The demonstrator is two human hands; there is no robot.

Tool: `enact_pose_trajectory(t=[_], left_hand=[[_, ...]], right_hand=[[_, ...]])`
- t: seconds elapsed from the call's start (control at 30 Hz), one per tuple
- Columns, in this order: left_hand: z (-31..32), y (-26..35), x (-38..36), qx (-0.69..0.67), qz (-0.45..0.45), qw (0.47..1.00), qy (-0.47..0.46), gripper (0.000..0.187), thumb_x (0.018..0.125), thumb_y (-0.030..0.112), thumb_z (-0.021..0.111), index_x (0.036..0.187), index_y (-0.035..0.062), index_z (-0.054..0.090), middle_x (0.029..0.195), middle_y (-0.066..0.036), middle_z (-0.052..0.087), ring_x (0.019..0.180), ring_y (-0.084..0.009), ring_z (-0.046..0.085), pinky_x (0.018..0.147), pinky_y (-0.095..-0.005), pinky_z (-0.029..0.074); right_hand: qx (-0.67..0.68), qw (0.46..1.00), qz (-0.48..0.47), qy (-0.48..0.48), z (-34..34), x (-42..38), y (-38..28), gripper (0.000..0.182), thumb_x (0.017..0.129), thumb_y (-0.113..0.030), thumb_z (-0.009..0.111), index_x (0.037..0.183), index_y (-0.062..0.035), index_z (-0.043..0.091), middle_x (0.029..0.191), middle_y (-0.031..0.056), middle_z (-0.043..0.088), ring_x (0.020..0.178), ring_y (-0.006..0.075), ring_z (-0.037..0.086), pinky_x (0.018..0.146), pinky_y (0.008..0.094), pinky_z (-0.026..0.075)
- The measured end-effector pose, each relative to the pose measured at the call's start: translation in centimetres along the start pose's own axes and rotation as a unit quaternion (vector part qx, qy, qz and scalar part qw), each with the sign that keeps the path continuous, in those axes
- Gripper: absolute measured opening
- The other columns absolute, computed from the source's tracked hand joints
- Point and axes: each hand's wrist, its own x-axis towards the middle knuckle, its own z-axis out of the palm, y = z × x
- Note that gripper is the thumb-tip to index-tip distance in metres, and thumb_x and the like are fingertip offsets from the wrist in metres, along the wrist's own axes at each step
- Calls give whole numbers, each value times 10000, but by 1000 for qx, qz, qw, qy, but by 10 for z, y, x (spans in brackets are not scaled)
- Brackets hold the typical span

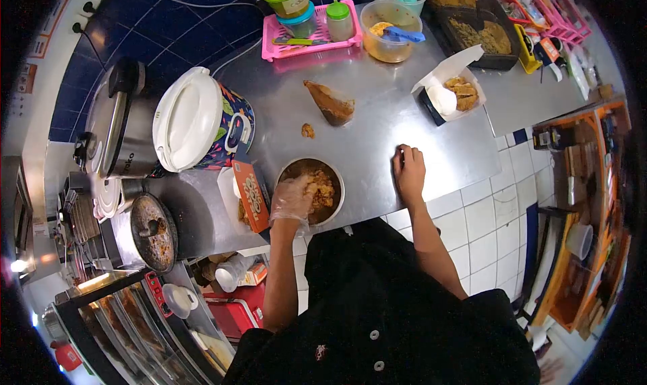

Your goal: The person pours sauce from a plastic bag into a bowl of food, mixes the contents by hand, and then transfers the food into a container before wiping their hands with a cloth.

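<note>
Bowl (342,191) upright, mouth upward

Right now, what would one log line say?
left hand: gloved, inside metal bowl with food | right hand: bare, on steel table | brown-filled bag: lying beyond bowl

Steel cooker (135,132): "ako" legible at word's end; orange box (251,196): lettering unclear.

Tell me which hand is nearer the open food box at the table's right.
Right. The right hand rests on the table, short of the food box; the gloved left hand is farther off, in the metal bowl.
</note>
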Motion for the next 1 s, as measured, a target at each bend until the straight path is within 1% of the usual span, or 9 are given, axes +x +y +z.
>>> enact_pose_trajectory(t=[0.13,0.23,0.3,0.43,0.53,0.6,0.77,0.83,1.0], left_hand=[[-2,-3,1,-53,22,998,3,277,861,169,669,1107,52,615,916,-185,678,879,-361,648,814,-429,510],[-8,3,2,-60,-16,997,37,284,827,113,683,1089,45,597,916,-150,669,842,-309,648,780,-394,512],[-14,5,4,-173,-22,984,43,292,825,116,673,1089,34,579,930,-130,664,830,-264,645,767,-377,511],[-28,12,24,-128,28,982,133,233,844,124,648,1044,19,590,897,-120,659,829,-247,645,768,-376,511],[-31,12,63,-40,-49,983,174,246,861,187,639,1027,6,622,924,-142,674,857,-282,657,793,-394,516],[-43,20,90,11,-100,993,62,403,901,355,571,1066,-11,601,1043,-251,658,996,-383,641,872,-457,506],[-11,9,144,-11,-121,992,20,436,829,346,641,1130,31,615,1091,-201,669,1041,-365,637,895,-432,514],[-12,20,153,31,-174,984,-27,459,817,392,694,1116,45,664,1150,-182,676,1118,-333,625,933,-418,496],[-21,37,155,61,-191,979,-46,451,796,358,706,1108,36,656,1135,-194,675,1089,-335,638,928,-415,502]], right_hand=[[-5,1000,0,1,-1,2,-2,188,838,-61,646,1019,-54,595,870,142,557,813,325,553,711,433,472],[-8,1000,-6,22,-2,3,-3,134,856,-36,658,985,-39,620,832,130,573,768,293,568,683,403,473],[0,1000,5,17,-1,2,-2,125,859,-47,657,980,-39,624,833,132,574,772,295,569,690,405,475],[-13,1000,9,7,0,2,-1,124,858,-56,657,977,-37,626,834,131,576,782,295,571,698,407,477],[-15,1000,10,6,-1,2,-2,132,854,-58,657,980,-34,626,847,132,581,793,295,573,706,404,478],[-8,999,26,-21,-2,1,-2,193,835,-70,653,1016,-46,592,902,148,570,857,330,560,741,431,479],[-3,1000,24,-19,0,1,1,205,830,-72,654,1023,-50,589,897,143,564,856,333,555,737,436,474],[-4,1000,19,-20,-1,1,1,210,833,-80,652,1030,-49,589,882,143,557,849,335,554,733,440,472],[3,1000,17,-14,-2,2,0,209,833,-84,650,1030,-44,592,876,146,558,846,336,559,738,440,477]])
